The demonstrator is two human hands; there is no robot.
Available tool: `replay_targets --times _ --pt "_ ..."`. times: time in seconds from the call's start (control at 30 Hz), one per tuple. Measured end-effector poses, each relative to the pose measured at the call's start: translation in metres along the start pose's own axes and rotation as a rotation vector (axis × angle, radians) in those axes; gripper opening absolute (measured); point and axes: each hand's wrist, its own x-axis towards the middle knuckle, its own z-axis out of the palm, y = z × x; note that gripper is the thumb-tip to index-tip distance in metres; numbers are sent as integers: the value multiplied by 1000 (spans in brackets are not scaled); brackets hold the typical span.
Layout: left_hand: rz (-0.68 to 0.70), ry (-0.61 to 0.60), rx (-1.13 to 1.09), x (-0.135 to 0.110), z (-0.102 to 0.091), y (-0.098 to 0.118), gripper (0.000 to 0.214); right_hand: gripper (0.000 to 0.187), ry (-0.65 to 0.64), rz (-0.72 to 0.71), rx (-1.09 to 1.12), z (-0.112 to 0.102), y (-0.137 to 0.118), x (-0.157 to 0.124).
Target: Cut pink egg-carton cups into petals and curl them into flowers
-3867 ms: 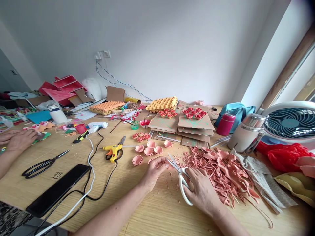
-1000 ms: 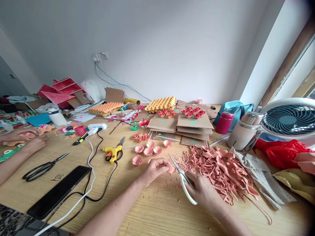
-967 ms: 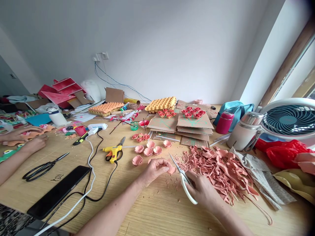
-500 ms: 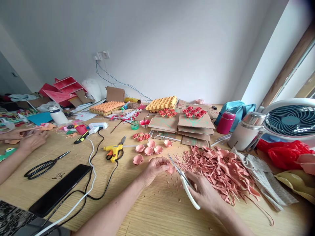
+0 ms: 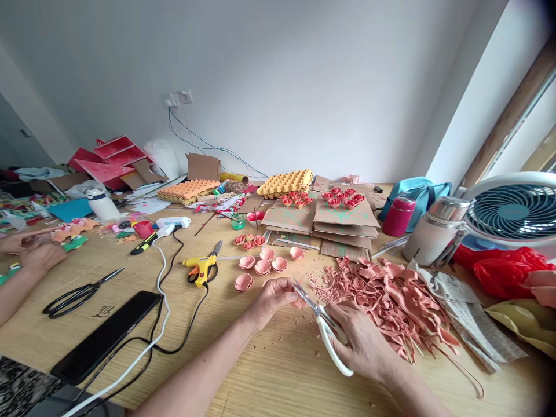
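Observation:
My left hand (image 5: 274, 301) pinches a small pink egg-carton piece (image 5: 299, 302), mostly hidden by the fingers and blades. White-handled scissors (image 5: 326, 339) are gripped in my right hand (image 5: 358, 336), their blades right at the piece. Behind my left hand stand several pink petal-edged cups (image 5: 263, 266), with a few red-tinted paper flowers (image 5: 249, 241) farther back. A heap of pink offcuts (image 5: 391, 301) lies beyond my right hand, and small trimmings are scattered beneath the scissors.
A yellow glue gun (image 5: 200, 269), black scissors (image 5: 82, 292), a black phone (image 5: 106, 336) and trailing cables lie to the left. Cardboard sheets (image 5: 345, 217) with red flowers stand behind. A flask (image 5: 434, 231) and fan (image 5: 512, 211) are at right. A co-worker's hands (image 5: 39, 252) work at far left.
The scissors have shifted slightly left and their blades now overlap the pink piece more. At far left the co-worker's hands moved left, uncovering an orange carton strip and a green piece.

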Motion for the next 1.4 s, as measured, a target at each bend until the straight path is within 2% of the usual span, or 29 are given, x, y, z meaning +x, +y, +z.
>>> replay_targets --times 0.47,0.6,0.77,0.97,1.07,1.2,1.33,1.4 --pt "-41 14 36 -1 1 6 21 15 21 -39 10 -4 1 -1" --pt "-10 -13 39 -1 -1 6 20 18 -1 13 58 -6 -1 -1" --pt "44 -51 2 0 0 6 18 28 -22 114 205 0 -1 0" --pt "26 -56 27 0 -2 3 16 32 56 230 356 8 6 4" --pt "-16 -58 53 0 -1 2 17 31 94 266 485 6 8 5" --pt "-69 -28 75 -1 3 4 24 20 164 272 674 4 6 5" --pt "-138 -122 38 -3 7 -1 36 27 197 273 920 5 -1 7" --pt "-166 -169 31 -4 9 -5 41 27 190 273 961 5 -6 8"
